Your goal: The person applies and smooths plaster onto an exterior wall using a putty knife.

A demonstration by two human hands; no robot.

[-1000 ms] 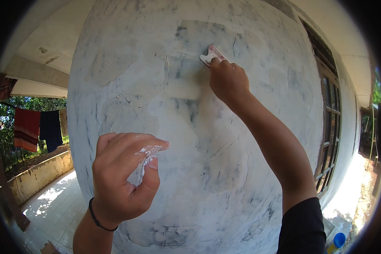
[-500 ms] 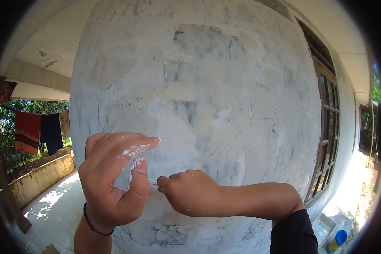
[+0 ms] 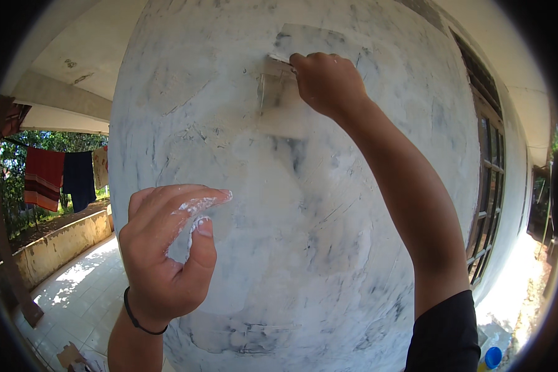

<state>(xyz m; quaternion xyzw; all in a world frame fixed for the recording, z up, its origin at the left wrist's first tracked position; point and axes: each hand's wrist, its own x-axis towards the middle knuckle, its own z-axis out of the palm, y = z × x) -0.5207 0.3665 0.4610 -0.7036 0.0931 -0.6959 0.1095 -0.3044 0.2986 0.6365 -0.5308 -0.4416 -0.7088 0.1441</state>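
The mottled white plastered wall (image 3: 251, 242) fills the middle, with patchy grey marks and scratches. My right hand (image 3: 328, 84) is raised high on it, closed on a flat scraper (image 3: 279, 59) whose edge lies against the wall at a grey patch; much of the tool is hidden behind my fingers. Lower left, my left hand (image 3: 167, 251) hovers before the wall with curled fingers and its thumb apart from them. White paste coats its thumb and forefinger, and I see no tool in it.
Cloths (image 3: 43, 173) hang on a line at left above a low stained wall (image 3: 59, 239) and tiled floor (image 3: 80, 291). A barred window (image 3: 490, 161) is at right. A blue-topped container (image 3: 493, 358) stands lower right, some cardboard (image 3: 69, 356) lower left.
My right hand dipped down beside my left hand half a second ago and is now back high on the wall with the scraper. My left hand has shifted slightly left and up.
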